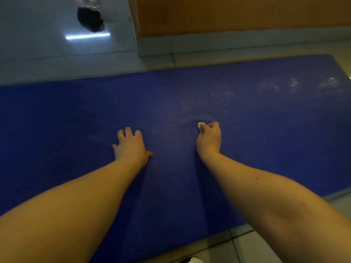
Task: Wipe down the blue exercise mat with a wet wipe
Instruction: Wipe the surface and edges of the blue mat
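The blue exercise mat (76, 120) lies flat on the tiled floor and fills most of the view. My right hand (209, 139) grips a small bunched white wet wipe (201, 124) and presses it on the mat near the middle. Only a corner of the wipe shows past my fingers. My left hand (131, 145) rests on the mat to the left, palm down with fingers spread. Wet streaks and droplets shine on the mat beyond and to the right of the wipe.
A wooden panel (237, 14) with a pale baseboard (228, 44) runs along the mat's far side. A black object (90, 19) lies on the glossy floor at the far left. Floor tiles (247, 245) show at the near right edge.
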`<state>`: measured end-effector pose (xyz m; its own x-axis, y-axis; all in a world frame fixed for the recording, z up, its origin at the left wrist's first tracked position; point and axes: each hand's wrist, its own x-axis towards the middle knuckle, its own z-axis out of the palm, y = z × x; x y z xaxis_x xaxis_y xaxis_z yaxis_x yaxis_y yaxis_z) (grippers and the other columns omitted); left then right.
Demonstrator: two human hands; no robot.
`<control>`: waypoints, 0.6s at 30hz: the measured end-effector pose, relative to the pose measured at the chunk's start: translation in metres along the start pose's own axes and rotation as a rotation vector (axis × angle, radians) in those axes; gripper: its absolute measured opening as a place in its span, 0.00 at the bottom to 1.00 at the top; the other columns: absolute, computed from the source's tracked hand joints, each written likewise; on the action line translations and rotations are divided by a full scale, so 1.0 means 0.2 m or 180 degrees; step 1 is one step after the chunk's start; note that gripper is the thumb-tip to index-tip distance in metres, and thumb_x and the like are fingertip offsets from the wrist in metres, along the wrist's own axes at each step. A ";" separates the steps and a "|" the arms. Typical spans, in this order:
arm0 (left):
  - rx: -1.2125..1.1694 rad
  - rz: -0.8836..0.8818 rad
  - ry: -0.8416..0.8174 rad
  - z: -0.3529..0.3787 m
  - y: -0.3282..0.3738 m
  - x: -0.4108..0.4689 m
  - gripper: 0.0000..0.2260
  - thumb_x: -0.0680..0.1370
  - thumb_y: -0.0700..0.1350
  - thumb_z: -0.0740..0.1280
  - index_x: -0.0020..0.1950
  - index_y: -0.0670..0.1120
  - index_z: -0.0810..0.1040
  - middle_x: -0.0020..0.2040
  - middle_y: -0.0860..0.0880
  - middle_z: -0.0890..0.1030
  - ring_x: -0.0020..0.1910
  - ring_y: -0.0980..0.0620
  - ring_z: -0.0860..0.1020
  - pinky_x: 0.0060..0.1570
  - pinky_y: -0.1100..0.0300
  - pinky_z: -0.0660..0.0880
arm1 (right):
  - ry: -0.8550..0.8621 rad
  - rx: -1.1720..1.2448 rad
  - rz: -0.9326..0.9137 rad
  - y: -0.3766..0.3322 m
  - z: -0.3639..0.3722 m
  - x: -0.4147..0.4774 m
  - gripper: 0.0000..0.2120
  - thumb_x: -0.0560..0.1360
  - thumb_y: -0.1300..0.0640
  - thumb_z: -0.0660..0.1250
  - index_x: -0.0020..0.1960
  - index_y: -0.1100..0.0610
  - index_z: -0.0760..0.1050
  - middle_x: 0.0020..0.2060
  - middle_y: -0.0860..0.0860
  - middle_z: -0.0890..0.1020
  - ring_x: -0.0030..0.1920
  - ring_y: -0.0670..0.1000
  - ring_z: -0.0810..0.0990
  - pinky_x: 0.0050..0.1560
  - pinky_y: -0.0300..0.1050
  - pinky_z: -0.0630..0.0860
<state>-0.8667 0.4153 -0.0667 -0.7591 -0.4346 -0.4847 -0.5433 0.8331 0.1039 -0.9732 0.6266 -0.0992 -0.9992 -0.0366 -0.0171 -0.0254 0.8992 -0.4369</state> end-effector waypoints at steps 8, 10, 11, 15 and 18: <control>0.0105 -0.0034 -0.0124 -0.04 0.01 0.10 0.31 0.78 0.53 0.70 0.77 0.48 0.60 0.79 0.44 0.51 0.78 0.39 0.50 0.65 0.38 0.72 | -0.0929 0.0509 -0.2373 -0.23 0.31 -0.41 0.11 0.80 0.62 0.67 0.62 0.59 0.79 0.47 0.56 0.74 0.46 0.52 0.69 0.46 0.45 0.69; 0.0140 -0.0050 -0.0248 -0.05 -0.01 0.11 0.32 0.78 0.50 0.70 0.77 0.50 0.59 0.79 0.45 0.50 0.77 0.39 0.51 0.62 0.41 0.74 | -0.1407 0.0338 -0.2461 -0.21 0.26 -0.31 0.11 0.80 0.62 0.66 0.62 0.59 0.79 0.52 0.58 0.74 0.50 0.52 0.70 0.50 0.46 0.69; 0.0157 -0.0034 -0.0283 -0.06 -0.02 0.12 0.32 0.78 0.50 0.71 0.77 0.50 0.59 0.79 0.45 0.50 0.77 0.39 0.51 0.60 0.42 0.75 | -0.1383 0.0399 -0.2291 -0.20 0.22 -0.25 0.06 0.80 0.58 0.67 0.55 0.56 0.80 0.51 0.57 0.75 0.48 0.49 0.71 0.51 0.47 0.69; 0.0268 0.0046 -0.0354 -0.09 -0.02 0.13 0.34 0.76 0.56 0.72 0.77 0.51 0.60 0.79 0.45 0.51 0.77 0.38 0.53 0.55 0.45 0.77 | -0.0506 0.0010 -0.1263 -0.08 0.06 0.10 0.08 0.80 0.53 0.68 0.43 0.49 0.74 0.49 0.53 0.72 0.45 0.47 0.73 0.51 0.45 0.66; 0.0325 0.0049 -0.0460 -0.10 -0.01 0.13 0.40 0.74 0.60 0.74 0.79 0.50 0.57 0.79 0.45 0.50 0.77 0.38 0.53 0.57 0.45 0.78 | -0.0645 -0.0317 -0.0725 -0.03 0.03 0.25 0.14 0.80 0.65 0.61 0.60 0.55 0.79 0.59 0.62 0.73 0.59 0.59 0.70 0.58 0.51 0.66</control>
<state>-0.8929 0.3950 -0.0625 -0.7036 -0.3740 -0.6043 -0.4872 0.8729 0.0270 -1.0228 0.6177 -0.1031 -0.9411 -0.3190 -0.1122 -0.2607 0.8958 -0.3600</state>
